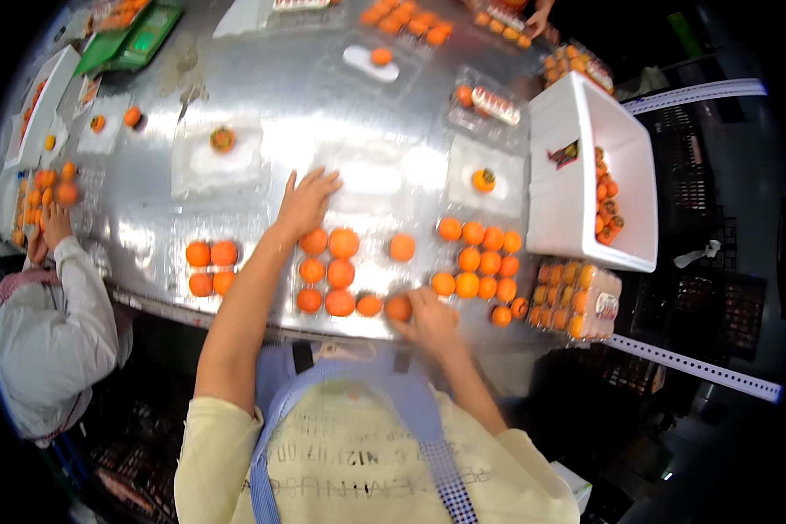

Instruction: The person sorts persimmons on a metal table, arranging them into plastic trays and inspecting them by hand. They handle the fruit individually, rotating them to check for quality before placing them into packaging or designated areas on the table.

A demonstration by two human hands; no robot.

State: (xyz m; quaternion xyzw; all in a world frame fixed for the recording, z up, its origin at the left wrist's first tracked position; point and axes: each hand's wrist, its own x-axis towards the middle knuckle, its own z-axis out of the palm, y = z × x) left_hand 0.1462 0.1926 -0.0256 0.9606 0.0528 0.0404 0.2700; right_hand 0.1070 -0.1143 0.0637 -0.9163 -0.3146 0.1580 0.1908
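My right hand [430,321] has its fingers around an orange persimmon [397,308] near the table's front edge. That fruit sits at the right end of the near row in a transparent plastic clamshell tray [373,278]. Several persimmons [340,273] fill the tray's left side, and a lone persimmon [402,247] lies farther back on its right. My left hand [309,204], fingers spread, rests at the tray's far left, by the transparent lid [370,180]. It holds nothing that I can see.
Right of me are a tray of persimmons [490,262], a closed fruit pack [573,298] and a white foam box [560,170]. On the left, a partly filled tray [211,268] lies behind my forearm. A co-worker [59,308] handles fruit at far left; another person's hand [538,23] shows at the top.
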